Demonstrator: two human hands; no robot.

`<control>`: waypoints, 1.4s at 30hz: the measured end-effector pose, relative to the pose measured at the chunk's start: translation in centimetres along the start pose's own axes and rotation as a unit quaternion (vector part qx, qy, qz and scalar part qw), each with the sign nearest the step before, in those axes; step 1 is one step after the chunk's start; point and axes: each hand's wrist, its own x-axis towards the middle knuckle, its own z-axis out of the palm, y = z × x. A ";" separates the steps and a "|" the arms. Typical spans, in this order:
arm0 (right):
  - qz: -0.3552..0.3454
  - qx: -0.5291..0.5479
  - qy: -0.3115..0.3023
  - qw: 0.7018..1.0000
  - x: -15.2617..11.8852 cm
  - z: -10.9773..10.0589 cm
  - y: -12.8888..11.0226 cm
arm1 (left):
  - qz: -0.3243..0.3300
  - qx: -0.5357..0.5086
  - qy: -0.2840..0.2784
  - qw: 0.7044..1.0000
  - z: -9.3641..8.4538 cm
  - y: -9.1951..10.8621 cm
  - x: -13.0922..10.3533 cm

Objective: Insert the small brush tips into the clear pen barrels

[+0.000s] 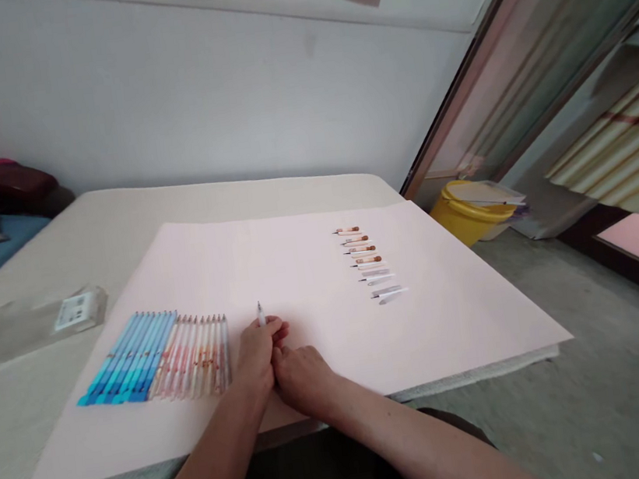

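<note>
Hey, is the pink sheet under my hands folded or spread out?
Spread out: the pink sheet lies flat across the table, with the blue pens side by side on it and no fold showing.

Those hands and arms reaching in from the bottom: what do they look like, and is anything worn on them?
They're a person's. The left hand and right hand show no gloves; the left forearm and right forearm show no sleeves, watch or bracelet. Some fingers are hidden, so rings can't be ruled out.
</note>
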 end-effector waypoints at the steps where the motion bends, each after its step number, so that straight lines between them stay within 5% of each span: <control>1: -0.002 0.000 0.004 1.000 0.0 0.0 0.0 | -0.001 -0.002 0.000 1.000 0.0 0.0 0.0; 42: 0.002 0.009 0.001 1.000 0.0 -0.1 0.0 | 0.005 -0.002 -0.002 1.000 0.1 0.0 -0.1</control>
